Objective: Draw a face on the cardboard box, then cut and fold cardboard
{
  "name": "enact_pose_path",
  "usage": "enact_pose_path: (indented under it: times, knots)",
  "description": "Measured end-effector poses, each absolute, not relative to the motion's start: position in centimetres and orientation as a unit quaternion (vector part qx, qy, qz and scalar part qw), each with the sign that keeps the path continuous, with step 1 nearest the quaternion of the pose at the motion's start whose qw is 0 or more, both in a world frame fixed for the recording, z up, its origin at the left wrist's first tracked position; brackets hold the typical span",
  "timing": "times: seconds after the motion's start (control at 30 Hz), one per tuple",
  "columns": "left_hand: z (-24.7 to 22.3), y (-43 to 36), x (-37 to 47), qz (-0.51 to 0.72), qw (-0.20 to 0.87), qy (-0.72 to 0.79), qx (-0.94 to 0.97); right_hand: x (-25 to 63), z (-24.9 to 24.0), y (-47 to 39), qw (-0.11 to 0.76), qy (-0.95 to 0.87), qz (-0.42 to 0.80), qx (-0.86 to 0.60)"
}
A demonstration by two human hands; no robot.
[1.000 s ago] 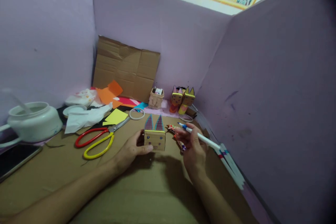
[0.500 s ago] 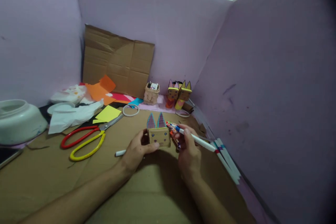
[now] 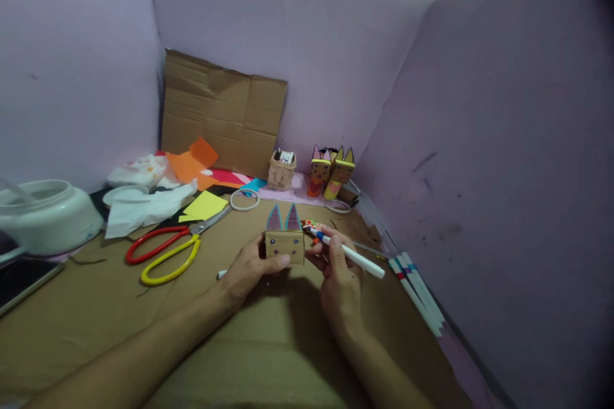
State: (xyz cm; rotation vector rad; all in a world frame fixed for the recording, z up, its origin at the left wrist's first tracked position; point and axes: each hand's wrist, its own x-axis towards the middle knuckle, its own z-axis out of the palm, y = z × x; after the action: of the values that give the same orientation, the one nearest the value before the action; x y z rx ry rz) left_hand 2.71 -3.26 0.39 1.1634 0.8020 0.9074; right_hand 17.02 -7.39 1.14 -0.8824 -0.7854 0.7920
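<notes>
Near the centre, my left hand (image 3: 252, 267) holds a small cardboard box figure (image 3: 284, 244) upright by its left side, thumb across the lower front. The box has a drawn face and two pointed purple ears with blue edges. My right hand (image 3: 339, 271) grips a white marker (image 3: 357, 257) with a blue section near its tip, which points left toward the box's right edge. Whether the tip touches the box is too small to tell. Behind the right fingers lies a colourful patterned item (image 3: 314, 225), partly hidden. A white marker end (image 3: 221, 275) shows left of my left hand.
Red and yellow scissors (image 3: 194, 230) lie at left beside yellow paper (image 3: 205, 206). A white pot (image 3: 52, 217) and a phone (image 3: 29, 282) are far left. Behind stand a marker basket (image 3: 282, 171) and finished figures (image 3: 341, 171). Several markers (image 3: 417, 291) lie along the right wall.
The view has shifted, so the surroundings sit slightly further right. The box has turned slightly and moved a little left in the picture; my right hand has shifted with the marker.
</notes>
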Motion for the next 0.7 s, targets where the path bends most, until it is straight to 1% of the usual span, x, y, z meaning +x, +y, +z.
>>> enact_pose_path:
  times: [0.3,0.4,0.53,0.7]
  knots:
    - [1.6,-4.3,2.5,0.395,0.695,0.339,0.496,17.9,1.8,-7.7,0.797,-0.326,0.345,-0.374]
    - [1.5,-4.3,2.4,0.389,0.696,0.333,0.503,18.0,1.5,-8.1,0.779,-0.365,0.344,-0.376]
    - [0.8,-3.9,2.3,0.386,0.673,0.345,0.529,17.9,0.8,-8.5,0.743,-0.423,0.338,-0.394]
    - [0.8,-3.7,2.2,0.383,0.658,0.347,0.547,17.8,0.4,-8.4,0.737,-0.437,0.342,-0.387]
